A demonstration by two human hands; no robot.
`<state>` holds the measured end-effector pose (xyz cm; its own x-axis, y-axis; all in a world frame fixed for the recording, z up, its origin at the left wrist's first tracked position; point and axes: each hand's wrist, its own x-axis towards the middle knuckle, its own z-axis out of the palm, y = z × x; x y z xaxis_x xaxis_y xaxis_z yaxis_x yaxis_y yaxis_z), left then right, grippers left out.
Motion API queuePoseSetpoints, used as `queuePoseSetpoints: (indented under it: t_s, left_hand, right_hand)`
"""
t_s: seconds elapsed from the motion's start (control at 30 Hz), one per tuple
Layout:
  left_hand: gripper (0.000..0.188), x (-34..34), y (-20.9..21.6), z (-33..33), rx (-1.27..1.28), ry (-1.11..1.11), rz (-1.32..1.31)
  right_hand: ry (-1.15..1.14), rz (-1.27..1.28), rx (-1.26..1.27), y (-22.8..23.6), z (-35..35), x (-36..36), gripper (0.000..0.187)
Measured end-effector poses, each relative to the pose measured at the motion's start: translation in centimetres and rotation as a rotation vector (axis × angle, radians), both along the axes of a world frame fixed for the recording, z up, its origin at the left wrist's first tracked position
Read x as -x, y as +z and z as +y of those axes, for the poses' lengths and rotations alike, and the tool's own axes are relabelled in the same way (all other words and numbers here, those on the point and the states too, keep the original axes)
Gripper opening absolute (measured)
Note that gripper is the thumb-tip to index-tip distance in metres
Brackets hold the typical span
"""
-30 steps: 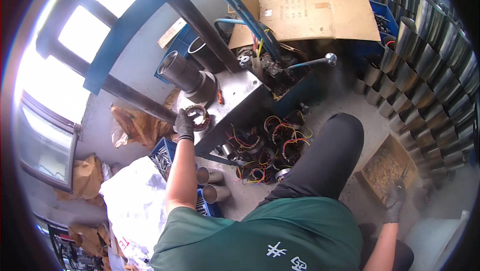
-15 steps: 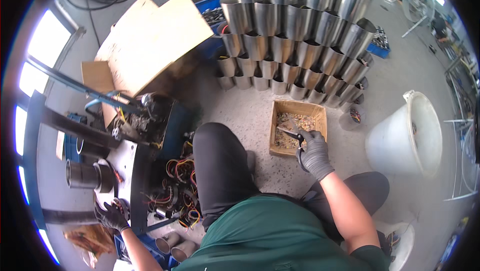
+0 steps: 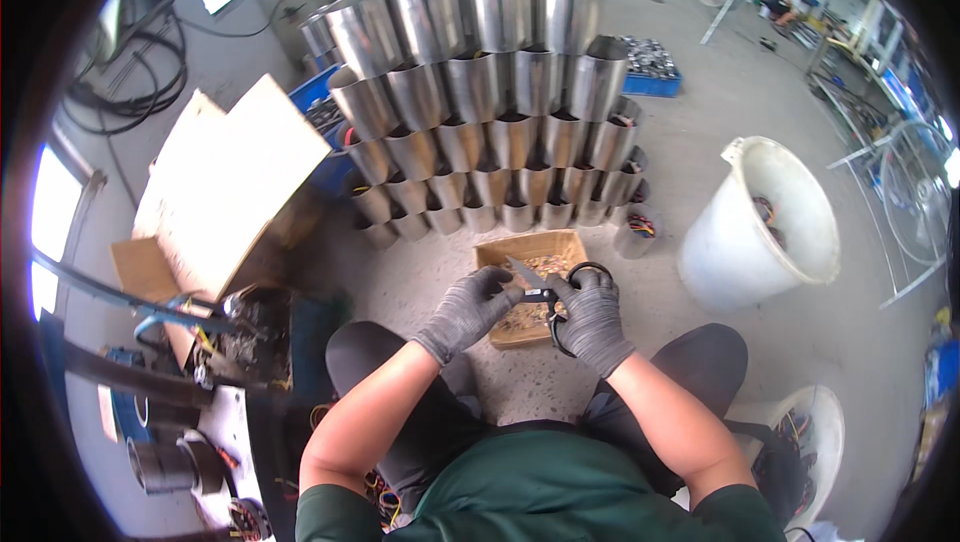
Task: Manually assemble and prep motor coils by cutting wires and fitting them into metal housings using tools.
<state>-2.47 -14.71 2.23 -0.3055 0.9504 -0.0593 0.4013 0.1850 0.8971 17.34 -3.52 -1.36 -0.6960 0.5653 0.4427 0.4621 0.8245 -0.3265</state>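
My right hand [image 3: 592, 327], in a grey glove, is closed round the black-handled scissors [image 3: 553, 314], whose blades are parted and point up and left. My left hand [image 3: 466, 314], also gloved in grey, is beside the blades. Its fingers are bent, with a gap between thumb and forefinger, and the thumb tip is at the lower blade; whether it touches is unclear. Both hands are above an open cardboard box [image 3: 512, 339] on the floor between my knees. Small multicoloured scraps [image 3: 527, 316] cover its bottom, partly hidden by the hands.
Stacked metal cylinders [image 3: 465, 132] rise behind the box, and a single cylinder with coloured wires [image 3: 634, 232] stands at their right. A tall white bucket [image 3: 715, 257] is to the right. At left are a machine bench [image 3: 232, 432] and a large pale board [image 3: 225, 182].
My left hand has come from the ring-shaped wired part at the bench to the scissors over the box. The view has turned right. My right hand still holds the scissors.
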Motion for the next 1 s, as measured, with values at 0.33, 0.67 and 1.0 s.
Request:
queuePoseSetpoints:
  t_s: [0.33, 0.67, 1.0]
  left_hand:
    - [0.037, -0.9, -7.6, 6.3, 0.089, 0.086, -0.211]
    - [0.029, 1.0, -11.8, 8.9, -0.196, 0.058, -0.320]
    - [0.023, -0.8, -8.7, 9.1, 0.058, 0.034, -0.519]
  right_hand:
    - [-0.152, -0.092, 0.040, -1.5, 1.9, -4.2, 0.051]
    - [-0.189, -0.112, 0.102, -0.9, 3.2, -5.0, 0.044]
    - [-0.175, -0.100, -0.022, -0.3, 4.4, -4.2, 0.044]
